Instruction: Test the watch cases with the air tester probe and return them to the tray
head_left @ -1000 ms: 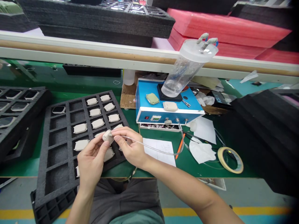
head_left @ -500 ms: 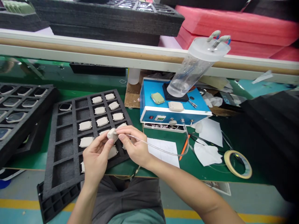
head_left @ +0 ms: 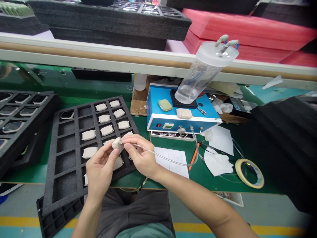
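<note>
A beige watch case [head_left: 117, 144] is pinched between the thumb and fingers of my left hand [head_left: 102, 165], tilted above the foam tray. My right hand [head_left: 142, 157] is closed on the end of a clear thin tube [head_left: 168, 159], its tip at the watch case's side. The tube loops back to the front of a blue box [head_left: 184, 123] with a small display and knobs. Beneath my hands, the dark foam tray [head_left: 66, 155] holds several beige watch cases [head_left: 107, 130] in its right columns and one dark-faced watch [head_left: 67, 115] at its top left.
A green case [head_left: 165, 105], a beige case [head_left: 184, 113] and a clear cylinder [head_left: 201, 77] rest on the blue box. To its right lie white tissues [head_left: 218, 163], an orange pen [head_left: 194, 156] and a tape roll [head_left: 249, 173]. Another foam tray [head_left: 37, 120] stands at left.
The view has shifted slightly. My hands keep the same grip on the watch case and the tube, with little visible movement.
</note>
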Available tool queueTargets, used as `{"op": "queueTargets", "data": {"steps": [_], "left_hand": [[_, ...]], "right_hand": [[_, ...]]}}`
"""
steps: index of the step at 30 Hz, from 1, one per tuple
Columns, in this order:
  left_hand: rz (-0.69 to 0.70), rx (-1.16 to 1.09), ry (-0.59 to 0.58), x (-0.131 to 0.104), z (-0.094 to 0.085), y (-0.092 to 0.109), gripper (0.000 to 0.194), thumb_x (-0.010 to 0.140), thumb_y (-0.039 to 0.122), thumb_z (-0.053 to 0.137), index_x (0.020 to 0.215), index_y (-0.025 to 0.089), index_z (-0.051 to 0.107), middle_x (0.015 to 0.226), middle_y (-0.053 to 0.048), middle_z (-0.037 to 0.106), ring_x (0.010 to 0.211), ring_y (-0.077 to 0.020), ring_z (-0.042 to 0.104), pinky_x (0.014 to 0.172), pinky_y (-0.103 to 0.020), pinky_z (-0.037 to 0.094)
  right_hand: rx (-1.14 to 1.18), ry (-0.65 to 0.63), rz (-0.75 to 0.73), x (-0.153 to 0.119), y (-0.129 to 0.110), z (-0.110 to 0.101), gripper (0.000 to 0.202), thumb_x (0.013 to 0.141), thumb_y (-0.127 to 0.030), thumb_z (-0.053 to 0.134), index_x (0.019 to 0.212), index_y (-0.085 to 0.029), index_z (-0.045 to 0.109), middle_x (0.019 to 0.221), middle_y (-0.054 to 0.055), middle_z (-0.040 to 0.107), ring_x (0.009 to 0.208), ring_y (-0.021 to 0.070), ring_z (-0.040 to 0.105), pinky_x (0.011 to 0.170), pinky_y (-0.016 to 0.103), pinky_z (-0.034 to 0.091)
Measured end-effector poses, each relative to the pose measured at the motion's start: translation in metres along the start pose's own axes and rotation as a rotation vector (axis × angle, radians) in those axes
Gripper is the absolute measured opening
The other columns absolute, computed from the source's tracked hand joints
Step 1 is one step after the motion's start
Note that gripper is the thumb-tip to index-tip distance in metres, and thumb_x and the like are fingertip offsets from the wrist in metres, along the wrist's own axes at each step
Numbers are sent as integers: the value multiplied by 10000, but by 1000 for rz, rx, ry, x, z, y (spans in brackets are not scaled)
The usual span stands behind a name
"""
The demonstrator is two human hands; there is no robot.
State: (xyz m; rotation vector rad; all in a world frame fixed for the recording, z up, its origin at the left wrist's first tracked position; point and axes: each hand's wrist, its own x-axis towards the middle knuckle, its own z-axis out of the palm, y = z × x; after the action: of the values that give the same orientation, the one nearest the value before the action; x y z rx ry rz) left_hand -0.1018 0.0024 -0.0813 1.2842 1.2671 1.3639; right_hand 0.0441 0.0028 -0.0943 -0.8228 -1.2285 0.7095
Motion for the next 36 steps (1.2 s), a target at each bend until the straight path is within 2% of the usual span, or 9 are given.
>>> {"op": "queueTargets", "data": {"steps": [11, 17, 28, 36], "left_hand": [[-2, 5, 4, -1, 0, 1, 489, 765, 504, 906, 1118, 175, 825, 1096, -115, 820, 997, -286, 790, 956, -418, 654], [-3, 18, 4, 0, 1, 2, 520, 760, 527, 903, 1127, 169, 818, 1095, -122, 818, 1001, -299, 789, 945, -429, 657], [4, -1, 1, 0, 0, -1, 478, 774, 490, 904, 1126, 176, 824, 1108, -116, 819, 1001, -286, 790, 955, -415, 655], [3, 4, 5, -1, -1, -2, 462, 776, 479, 909, 1125, 187, 830, 1110, -110, 821, 996, -277, 792, 927, -379, 662]], "right_hand": [[6, 2, -23, 1, -2, 0, 128, 1006, -279, 681, 989, -244, 803, 1042, 79, 801, 1002, 204, 757, 911, 354, 637], [-14, 1, 2, 1, -1, 0, 169, 1010, -356, 677, 974, -253, 805, 1045, 75, 803, 1000, 211, 760, 909, 367, 646], [-9, -1, -27, 2, -3, 0, 131, 1005, -284, 678, 978, -247, 801, 1040, 78, 801, 997, 206, 761, 898, 351, 644], [-33, -6, -5, 1, -2, 0, 146, 1005, -317, 670, 974, -251, 796, 1051, 77, 804, 1003, 206, 763, 889, 345, 648]]}}
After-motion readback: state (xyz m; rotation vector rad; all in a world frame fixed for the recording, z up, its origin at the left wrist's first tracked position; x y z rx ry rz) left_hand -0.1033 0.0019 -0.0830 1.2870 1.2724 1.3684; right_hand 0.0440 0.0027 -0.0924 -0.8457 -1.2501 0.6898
